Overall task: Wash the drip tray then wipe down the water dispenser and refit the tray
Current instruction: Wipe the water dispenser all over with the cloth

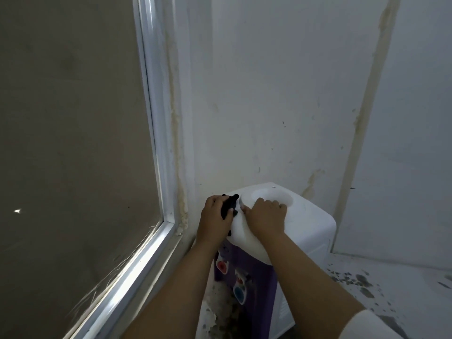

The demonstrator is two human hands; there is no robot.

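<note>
A small white water dispenser [310,218] with a purple front panel stands on the floor in a wall corner. Its round top well [272,195] shows behind my hands. My left hand [216,217] grips a black cloth [228,206] against the dispenser's top left corner. My right hand [265,216] rests on the white top with its fingers curled over the rim of the well. A red tap [221,265] and a blue tap [239,292] show on the purple front. No drip tray is in view.
A large window with a white frame [159,152] runs close along the left. Stained white walls [281,106] stand right behind the dispenser. The floor [371,285] to the right is speckled with dark flakes, and peeled patches lie under the dispenser front.
</note>
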